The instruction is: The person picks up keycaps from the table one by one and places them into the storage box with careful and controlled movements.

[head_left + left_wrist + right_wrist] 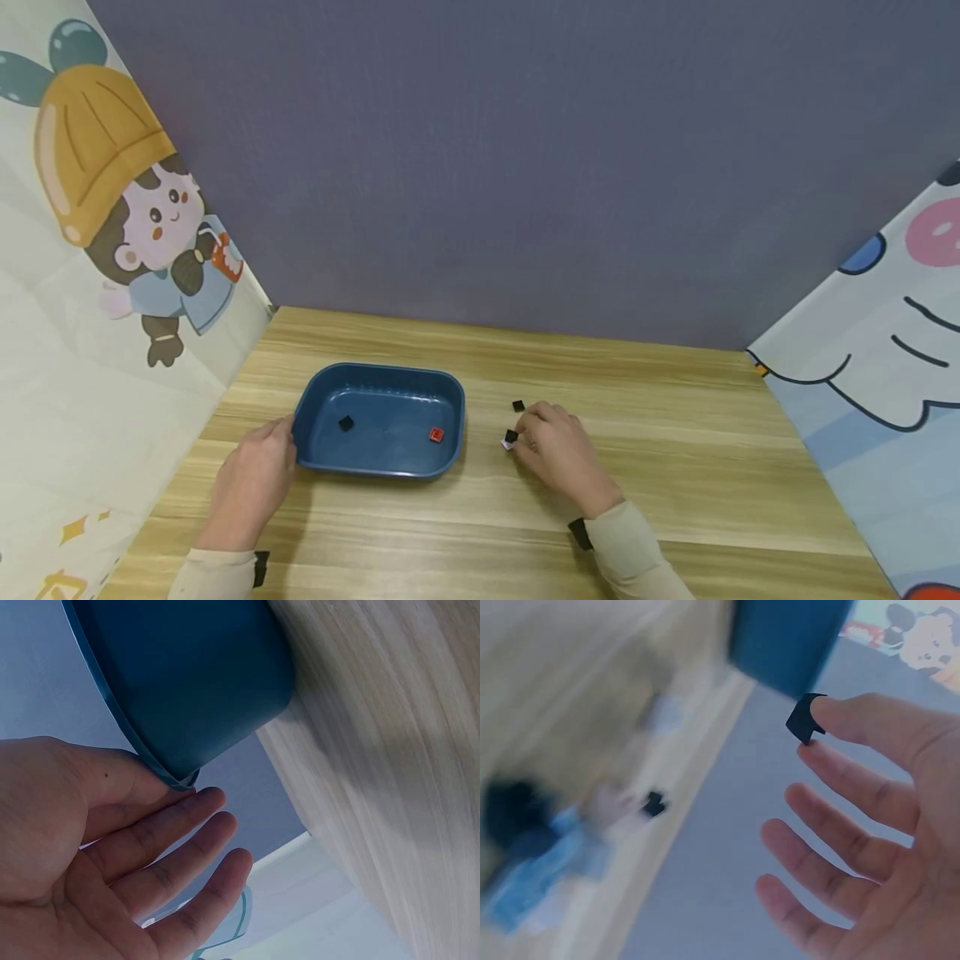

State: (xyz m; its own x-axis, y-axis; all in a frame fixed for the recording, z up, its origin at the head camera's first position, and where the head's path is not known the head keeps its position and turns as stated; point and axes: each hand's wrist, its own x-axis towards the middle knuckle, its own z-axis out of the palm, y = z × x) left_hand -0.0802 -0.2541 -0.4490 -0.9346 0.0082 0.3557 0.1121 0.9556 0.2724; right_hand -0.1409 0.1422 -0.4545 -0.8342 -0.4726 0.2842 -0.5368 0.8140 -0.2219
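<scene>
My left hand pinches the left rim of a blue rectangular tray between thumb and index finger. In the left wrist view its other fingers are spread below the rim. Inside the tray lie a small black square piece and a small red square piece. To the right of the tray, my right hand pinches a small black square piece between thumb and index fingertip. Right by it in the head view shows a small white piece. Another black square piece lies just beyond the fingers.
The wood-grain table meets a grey-blue wall at the back. Cartoon-printed panels stand along both sides, a left panel and a right panel. Blurred dark and blue shapes fill the lower left of the right wrist view.
</scene>
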